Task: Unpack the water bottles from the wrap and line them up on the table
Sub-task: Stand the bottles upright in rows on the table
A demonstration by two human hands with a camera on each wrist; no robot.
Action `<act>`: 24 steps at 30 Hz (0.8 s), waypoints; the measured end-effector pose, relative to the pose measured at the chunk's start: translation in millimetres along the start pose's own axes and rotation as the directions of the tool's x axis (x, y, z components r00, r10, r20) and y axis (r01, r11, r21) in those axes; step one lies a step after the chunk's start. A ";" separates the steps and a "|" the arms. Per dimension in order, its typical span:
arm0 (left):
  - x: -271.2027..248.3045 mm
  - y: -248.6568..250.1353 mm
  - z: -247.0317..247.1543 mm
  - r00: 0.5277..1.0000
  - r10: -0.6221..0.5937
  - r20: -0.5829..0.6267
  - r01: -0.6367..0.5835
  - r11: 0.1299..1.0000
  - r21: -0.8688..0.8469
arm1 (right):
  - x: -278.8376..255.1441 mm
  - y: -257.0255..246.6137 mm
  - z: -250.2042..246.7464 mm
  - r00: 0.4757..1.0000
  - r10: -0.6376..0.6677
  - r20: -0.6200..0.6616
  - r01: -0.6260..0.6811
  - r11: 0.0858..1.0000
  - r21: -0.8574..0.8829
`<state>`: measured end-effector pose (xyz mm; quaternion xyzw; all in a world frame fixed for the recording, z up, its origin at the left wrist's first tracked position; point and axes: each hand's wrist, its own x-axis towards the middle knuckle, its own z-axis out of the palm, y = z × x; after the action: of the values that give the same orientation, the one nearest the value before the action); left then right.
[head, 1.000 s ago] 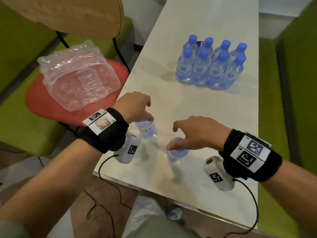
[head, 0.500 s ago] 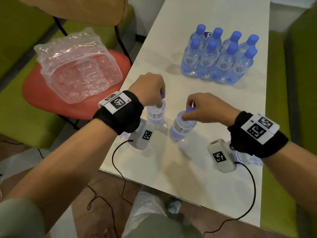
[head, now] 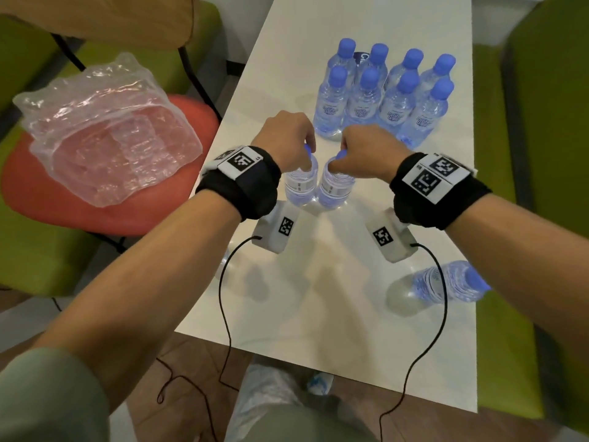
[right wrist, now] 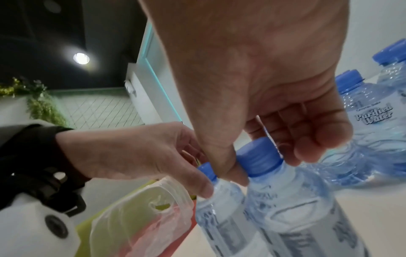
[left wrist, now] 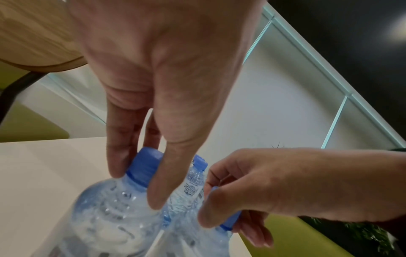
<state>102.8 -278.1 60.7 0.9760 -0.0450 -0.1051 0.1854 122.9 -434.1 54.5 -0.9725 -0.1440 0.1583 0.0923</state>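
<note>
Two clear water bottles with blue caps stand upright side by side, touching, on the white table (head: 318, 298). My left hand (head: 306, 152) pinches the cap of the left bottle (head: 301, 183); the left wrist view shows thumb and fingers (left wrist: 116, 167) around that cap (left wrist: 144, 165). My right hand (head: 338, 158) pinches the cap (right wrist: 259, 156) of the right bottle (head: 336, 186). Just beyond them stands a tight block of several bottles (head: 382, 97). The empty plastic wrap (head: 105, 135) lies on a red chair seat at the left. I cannot tell whether the held bottles touch the table.
One more bottle (head: 446, 283) stands at the table's near right edge, below my right forearm. A red-seated chair (head: 178, 218) with a wooden back sits left of the table. Green seating flanks both sides. Camera cables hang from my wrists over the near edge.
Both hands have carried their bottles away from me toward the block of bottles. The two bottles have come together and now touch.
</note>
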 end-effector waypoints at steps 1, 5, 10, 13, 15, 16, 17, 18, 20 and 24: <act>0.3 -2.1 1.2 1.000 -0.004 -0.015 0.003 1.000 -0.010 | 0.0 2.5 1.7 1.000 -0.006 -0.010 0.006 1.000 0.000; -2.5 -8.7 0.3 1.000 0.013 -0.025 -0.014 0.999 -0.040 | -6.9 9.6 0.2 0.998 -0.057 -0.009 0.057 0.998 -0.003; -5.5 -10.8 -2.5 0.999 0.020 -0.042 -0.021 1.000 -0.016 | -13.5 15.9 0.0 0.995 -0.103 -0.005 0.103 0.994 -0.018; -4.8 -8.6 -0.9 0.996 -0.040 -0.082 0.041 0.999 0.010 | -13.8 13.6 4.9 0.999 -0.038 -0.034 0.037 0.999 -0.032; -4.3 -8.2 1.4 0.994 -0.051 -0.097 0.053 0.998 0.025 | -14.1 13.4 5.4 0.999 -0.032 -0.030 0.031 0.999 -0.026; -4.0 -9.1 2.5 0.995 -0.043 -0.095 0.046 0.999 0.029 | -14.4 14.0 4.8 0.999 -0.040 -0.025 0.039 0.999 -0.013; -4.0 -9.9 3.2 0.996 -0.026 -0.089 0.029 0.999 0.031 | -15.0 15.0 3.8 0.999 -0.050 -0.018 0.050 0.999 0.002; -4.4 -10.5 3.4 0.997 -0.006 -0.079 0.009 0.999 0.037 | -15.4 16.0 3.3 0.998 -0.065 -0.012 0.065 0.998 0.015; -4.4 -11.2 3.1 0.998 0.014 -0.065 -0.010 0.998 0.057 | -16.3 17.9 2.5 0.996 -0.089 -0.004 0.089 0.996 0.030; -1.8 -8.4 2.4 0.998 -0.019 -0.065 0.024 0.997 0.078 | -15.3 18.0 3.2 0.998 -0.065 -0.021 0.066 0.997 0.043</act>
<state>100.9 -270.9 55.8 0.9859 -0.0326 -0.0738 0.1468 112.4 -455.4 51.7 -0.9665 -0.1714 0.1487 0.1201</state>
